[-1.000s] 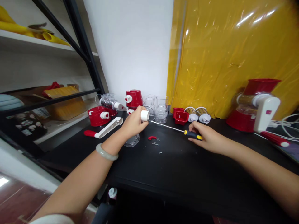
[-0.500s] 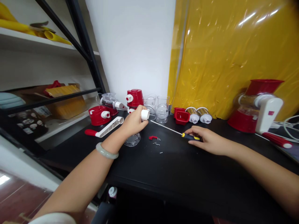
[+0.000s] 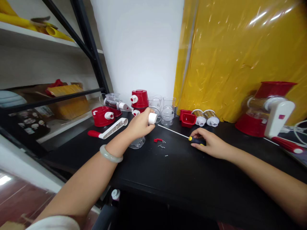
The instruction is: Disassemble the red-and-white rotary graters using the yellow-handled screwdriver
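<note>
My left hand is closed around a white cylindrical plastic part, whose round end points right. What else sits in that grip is hidden by the fingers. In my right hand is the dark handle of a screwdriver. Its long shaft runs left, with the tip close to the white part; whether they touch I cannot tell. Beneath my left wrist a clear plastic piece lies on the black table. Between the hands are a small red part and several small screws.
A white crank with a red handle lies left, near a red base. Behind stand another red housing, clear containers, red trays and grater drums. An assembled red-and-white grater stands far right.
My view has shifted slightly. My right hand has turned a little on the screwdriver handle, covering more of its yellow marking. My left hand keeps its hold on the white part.
</note>
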A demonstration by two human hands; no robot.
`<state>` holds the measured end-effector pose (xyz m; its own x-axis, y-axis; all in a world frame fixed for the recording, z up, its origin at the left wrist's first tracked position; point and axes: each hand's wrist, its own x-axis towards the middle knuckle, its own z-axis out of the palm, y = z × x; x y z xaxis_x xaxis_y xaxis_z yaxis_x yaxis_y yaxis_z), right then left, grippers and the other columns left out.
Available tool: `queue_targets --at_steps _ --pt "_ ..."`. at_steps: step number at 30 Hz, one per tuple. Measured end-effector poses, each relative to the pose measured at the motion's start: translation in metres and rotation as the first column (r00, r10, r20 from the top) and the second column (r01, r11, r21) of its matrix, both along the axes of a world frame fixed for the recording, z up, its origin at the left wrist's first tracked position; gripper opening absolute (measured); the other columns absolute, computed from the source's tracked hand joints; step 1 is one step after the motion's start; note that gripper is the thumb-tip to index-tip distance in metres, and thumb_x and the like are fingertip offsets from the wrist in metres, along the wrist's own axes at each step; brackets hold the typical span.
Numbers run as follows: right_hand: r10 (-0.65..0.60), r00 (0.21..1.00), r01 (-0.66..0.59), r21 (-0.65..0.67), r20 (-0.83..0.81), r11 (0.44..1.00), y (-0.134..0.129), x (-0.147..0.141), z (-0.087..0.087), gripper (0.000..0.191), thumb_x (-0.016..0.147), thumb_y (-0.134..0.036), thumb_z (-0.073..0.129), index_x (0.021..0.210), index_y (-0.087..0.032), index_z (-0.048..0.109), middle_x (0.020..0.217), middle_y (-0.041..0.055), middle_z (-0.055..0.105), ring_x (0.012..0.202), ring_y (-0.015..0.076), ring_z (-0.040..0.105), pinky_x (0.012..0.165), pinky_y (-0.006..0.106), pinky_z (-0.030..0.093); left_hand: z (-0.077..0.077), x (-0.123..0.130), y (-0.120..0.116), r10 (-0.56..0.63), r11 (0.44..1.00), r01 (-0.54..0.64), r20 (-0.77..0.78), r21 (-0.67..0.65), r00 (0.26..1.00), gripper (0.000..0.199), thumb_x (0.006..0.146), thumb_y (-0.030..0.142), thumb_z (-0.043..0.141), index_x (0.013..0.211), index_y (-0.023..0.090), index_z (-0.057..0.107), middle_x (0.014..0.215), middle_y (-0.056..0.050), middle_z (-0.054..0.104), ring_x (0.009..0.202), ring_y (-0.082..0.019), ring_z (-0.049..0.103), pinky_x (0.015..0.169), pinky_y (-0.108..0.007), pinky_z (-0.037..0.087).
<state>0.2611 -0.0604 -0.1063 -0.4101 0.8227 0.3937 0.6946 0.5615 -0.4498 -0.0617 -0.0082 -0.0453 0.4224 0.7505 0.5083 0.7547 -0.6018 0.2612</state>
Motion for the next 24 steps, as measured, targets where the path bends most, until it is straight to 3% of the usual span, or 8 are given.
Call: queue_targets --at_steps 4,8,14,17,20,24 --pt "0.056 0.998 -0.056 -0.115 -0.004 0.992 0.000 0.008 0.006 0.036 0.087 -0.040 0.057 0.118 -0.023 0.064 0.120 0.0106 0.067 0.117 0.0294 0.059 0.104 0.049 0.043 0.003 0.000 -0.003 0.012 1.000 -0.012 -0.027 -0.007 1.000 0.039 0.072 0.019 0.057 0.110 0.021 0.049 0.092 -0.005 0.065 0.077 -0.024 0.061 0.065 -0.032 0.040" --pt "0.068 0.996 -0.082 -0.324 -0.054 0.943 -0.001 0.009 0.008 0.036 0.088 -0.046 0.057 0.114 -0.023 0.067 0.116 0.0089 0.071 0.107 0.0287 0.064 0.098 0.046 0.048 0.003 -0.001 -0.001 0.003 1.000 -0.004 -0.060 -0.008 0.998 0.038 0.073 0.019 0.057 0.109 0.021 0.049 0.095 -0.006 0.065 0.080 -0.025 0.062 0.067 -0.033 0.041" --pt "-0.039 0.993 0.010 -0.259 -0.108 0.966 -0.004 -0.001 0.004 0.033 0.075 -0.043 0.072 0.101 -0.024 0.063 0.101 0.0067 0.068 0.099 0.0257 0.063 0.091 0.042 0.050 0.002 -0.005 0.003 -0.009 1.000 0.009 -0.010 -0.009 1.000 0.040 0.072 0.019 0.058 0.110 0.022 0.048 0.096 -0.006 0.065 0.083 -0.025 0.062 0.069 -0.033 0.043" --pt "0.022 0.987 -0.074 -0.333 -0.158 0.940 -0.006 0.001 0.009 0.043 0.077 -0.044 0.071 0.115 -0.024 0.061 0.110 0.0085 0.066 0.108 0.0259 0.062 0.098 0.043 0.047 0.004 -0.007 0.003 -0.026 1.000 0.026 -0.004 -0.009 1.000 0.039 0.071 0.019 0.057 0.109 0.022 0.048 0.095 -0.006 0.065 0.082 -0.025 0.062 0.070 -0.034 0.043" --pt "0.094 0.972 -0.185 -0.455 -0.217 0.871 -0.007 0.007 0.017 0.054 0.082 -0.046 0.066 0.130 -0.024 0.056 0.129 0.0115 0.062 0.123 0.0276 0.056 0.107 0.045 0.041 0.006 -0.009 0.003 -0.037 0.999 0.036 -0.026 -0.008 0.999 0.038 0.071 0.019 0.057 0.108 0.022 0.048 0.094 -0.005 0.064 0.082 -0.025 0.062 0.071 -0.035 0.044" --pt "0.086 0.987 -0.135 -0.420 -0.134 0.897 -0.006 0.009 0.021 0.042 0.078 -0.048 0.069 0.113 -0.024 0.069 0.124 0.0095 0.064 0.118 0.0286 0.059 0.106 0.046 0.042 0.009 -0.012 0.003 -0.088 0.996 0.087 -0.072 -0.020 0.994 0.038 0.072 0.019 0.057 0.109 0.022 0.047 0.093 -0.005 0.064 0.081 -0.025 0.062 0.071 -0.034 0.043"
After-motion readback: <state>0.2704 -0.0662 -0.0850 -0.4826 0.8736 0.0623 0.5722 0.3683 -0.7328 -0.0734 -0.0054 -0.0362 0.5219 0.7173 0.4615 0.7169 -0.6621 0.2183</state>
